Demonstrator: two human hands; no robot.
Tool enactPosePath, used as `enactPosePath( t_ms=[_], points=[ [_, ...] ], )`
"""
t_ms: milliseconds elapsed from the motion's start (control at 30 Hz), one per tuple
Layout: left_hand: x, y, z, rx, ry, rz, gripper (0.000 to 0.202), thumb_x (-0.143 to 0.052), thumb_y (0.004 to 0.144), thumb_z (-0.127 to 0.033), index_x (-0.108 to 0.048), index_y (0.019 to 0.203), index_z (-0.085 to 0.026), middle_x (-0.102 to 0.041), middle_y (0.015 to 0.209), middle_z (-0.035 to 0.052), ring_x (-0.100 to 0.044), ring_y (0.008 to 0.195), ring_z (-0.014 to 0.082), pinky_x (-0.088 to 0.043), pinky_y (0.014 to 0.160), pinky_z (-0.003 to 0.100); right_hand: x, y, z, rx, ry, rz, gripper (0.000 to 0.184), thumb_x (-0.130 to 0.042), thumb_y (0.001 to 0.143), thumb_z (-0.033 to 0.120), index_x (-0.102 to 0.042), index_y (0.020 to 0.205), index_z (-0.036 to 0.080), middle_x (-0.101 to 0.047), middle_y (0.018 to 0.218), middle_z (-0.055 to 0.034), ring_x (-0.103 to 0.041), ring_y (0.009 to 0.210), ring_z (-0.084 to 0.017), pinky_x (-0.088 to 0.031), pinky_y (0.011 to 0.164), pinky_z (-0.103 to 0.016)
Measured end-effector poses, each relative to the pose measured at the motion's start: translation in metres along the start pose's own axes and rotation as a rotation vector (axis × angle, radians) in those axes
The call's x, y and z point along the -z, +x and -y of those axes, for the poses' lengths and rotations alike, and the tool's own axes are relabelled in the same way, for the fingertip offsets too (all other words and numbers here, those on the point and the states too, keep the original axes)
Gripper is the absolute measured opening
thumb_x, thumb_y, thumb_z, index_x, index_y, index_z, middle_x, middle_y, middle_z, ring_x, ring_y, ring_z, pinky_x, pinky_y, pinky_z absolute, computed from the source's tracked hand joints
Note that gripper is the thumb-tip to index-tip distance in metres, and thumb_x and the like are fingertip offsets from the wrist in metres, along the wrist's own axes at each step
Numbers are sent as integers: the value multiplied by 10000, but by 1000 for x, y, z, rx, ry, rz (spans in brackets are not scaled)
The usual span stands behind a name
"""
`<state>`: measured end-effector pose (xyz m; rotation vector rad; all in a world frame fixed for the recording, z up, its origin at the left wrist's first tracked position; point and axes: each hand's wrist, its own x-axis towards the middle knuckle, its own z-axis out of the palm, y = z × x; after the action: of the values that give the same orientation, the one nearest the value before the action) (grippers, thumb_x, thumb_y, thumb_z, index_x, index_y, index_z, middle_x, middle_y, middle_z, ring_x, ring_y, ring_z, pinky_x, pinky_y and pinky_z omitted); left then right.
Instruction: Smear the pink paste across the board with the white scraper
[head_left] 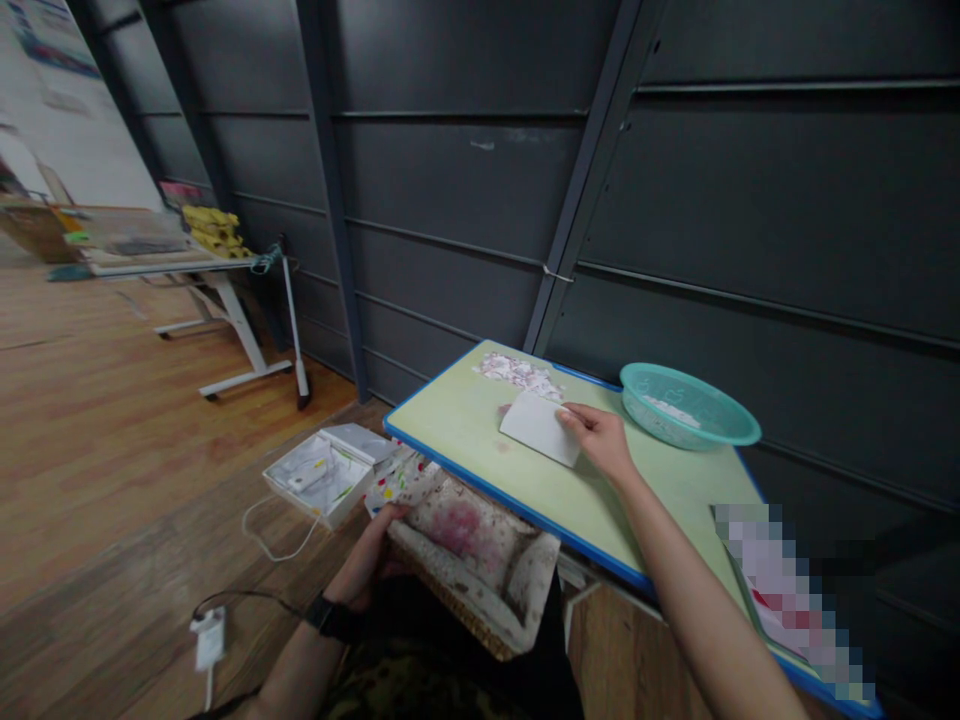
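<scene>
My right hand (596, 437) pinches the right edge of a white card (540, 428), which is tilted over the pale yellow tabletop (457, 415). Just behind the card lies a spread of small white and pinkish pieces (517, 372). Below the table's near edge, a cloth-lined basket (461, 540) rests on my lap, its light lining stained pink in the middle. My left hand (379, 545) is closed around the basket's left rim, with most of its fingers hidden. The underside of the card cannot be seen.
A teal plastic basket (686, 405) with white pieces stands at the table's back right. A blurred-out flat item (787, 600) lies at the right. On the floor are an open white box (322, 470) and a power strip (210, 638) with cords. Dark panels (457, 180) rise behind.
</scene>
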<state>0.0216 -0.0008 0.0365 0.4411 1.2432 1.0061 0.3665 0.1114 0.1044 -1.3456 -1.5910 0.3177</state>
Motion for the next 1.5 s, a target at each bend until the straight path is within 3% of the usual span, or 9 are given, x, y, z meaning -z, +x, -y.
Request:
enactPosePath(
  t_ms=[100, 367, 633, 833, 1100, 1200, 1367, 1433, 1500],
  points=[
    [-1, -2, -1, -4, 20, -29, 288, -722, 789, -406, -646, 950, -180, -701, 664, 24, -675, 583, 221, -595, 571, 339, 0, 2, 1, -52, 32, 35, 509, -666, 779, 643, -856, 854, 177, -828, 871, -109, -719, 748, -286, -535, 645, -359],
    [-2, -2, -1, -6, 16, 1, 279, -685, 836, -389, -651, 1018, -181, -711, 697, 38, -690, 599, 239, -606, 591, 359, -4, -3, 13, -227, 164, 321, 644, -758, 658, 743, -829, 843, 130, -706, 633, -62, -536, 512, -163, -397, 459, -276],
    [7, 17, 13, 8, -29, 5, 526, -766, 761, -454, -689, 1202, -177, -782, 829, 80, -767, 732, 299, -623, 631, 377, -4, -4, 15, -273, 210, 338, 652, -812, 618, 749, -820, 827, 132, -696, 626, -52, -522, 507, -144, -394, 447, -261],
    [6, 16, 12, 30, -29, -3, 418, -733, 799, -455, -687, 1093, -161, -757, 754, 77, -740, 652, 281, -625, 598, 384, -8, -9, 20, -328, 311, 533, 646, -844, 631, 730, -823, 871, 130, -676, 629, -19, -480, 509, -101, -363, 459, -227],
    [6, 14, 11, 19, -39, -11, 388, -748, 799, -432, -693, 1084, -175, -775, 780, 76, -738, 648, 261, -615, 567, 355, -9, -12, 25, -373, 362, 641, 640, -884, 601, 704, -825, 880, 131, -676, 643, -16, -472, 525, -94, -351, 486, -227],
    [6, 15, 11, 17, -32, -7, 367, -729, 817, -427, -694, 1076, -169, -771, 768, 78, -733, 642, 257, -615, 570, 352, -8, -8, 18, -368, 373, 557, 664, -866, 596, 731, -827, 876, 130, -690, 659, -35, -507, 547, -118, -379, 505, -245],
    [8, 17, 14, 20, -44, 1, 420, -749, 798, -440, -691, 1112, -168, -755, 725, 55, -728, 616, 255, -608, 556, 343, 6, 8, -1, -203, 240, 51, 638, -767, 625, 775, -798, 791, 160, -728, 705, -61, -584, 622, -191, -444, 572, -305],
    [8, 18, 14, 14, -49, -6, 462, -766, 783, -421, -683, 1167, -178, -761, 740, 45, -739, 633, 261, -613, 561, 346, 14, 13, -9, -123, 124, -76, 593, -698, 699, 751, -794, 785, 172, -763, 765, -80, -643, 706, -238, -485, 650, -342],
    [7, 18, 13, 10, -50, -12, 511, -771, 779, -405, -673, 1234, -193, -774, 778, 41, -750, 653, 265, -612, 560, 347, 20, 15, -16, -81, 8, -123, 567, -627, 763, 719, -802, 807, 180, -791, 825, -99, -686, 783, -280, -510, 719, -378]
  ],
)
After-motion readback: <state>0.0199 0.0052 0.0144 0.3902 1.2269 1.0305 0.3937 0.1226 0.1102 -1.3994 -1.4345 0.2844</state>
